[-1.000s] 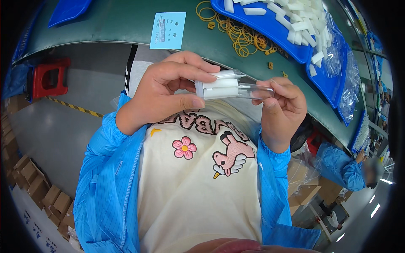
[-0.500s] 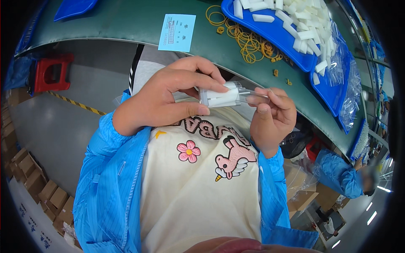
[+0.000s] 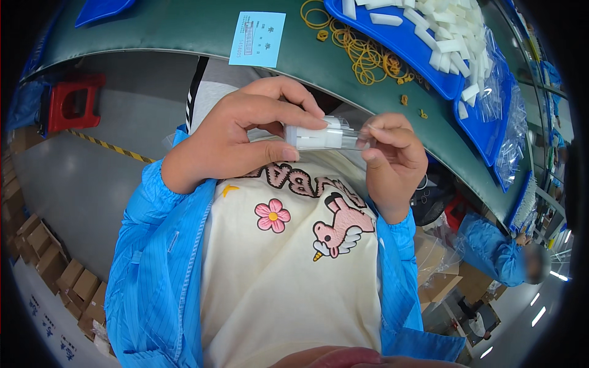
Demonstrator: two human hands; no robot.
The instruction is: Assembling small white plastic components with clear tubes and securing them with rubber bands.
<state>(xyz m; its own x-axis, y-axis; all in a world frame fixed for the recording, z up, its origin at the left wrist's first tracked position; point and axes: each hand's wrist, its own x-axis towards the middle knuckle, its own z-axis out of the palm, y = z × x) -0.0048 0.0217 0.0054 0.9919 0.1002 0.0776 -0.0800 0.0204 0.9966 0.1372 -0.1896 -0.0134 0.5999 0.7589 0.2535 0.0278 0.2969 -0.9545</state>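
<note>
Both hands are up at chest level, left hand with a closed grip on the white parts, right hand pinching the clear bag around them, just below the green tabletop with rubber bands.

Green worktable, curved edge toward the person. On it: pale blue paper slip; loose heap of yellow rubber bands; blue tray piled with small white plastic pieces; second blue tray at far left corner.
</note>
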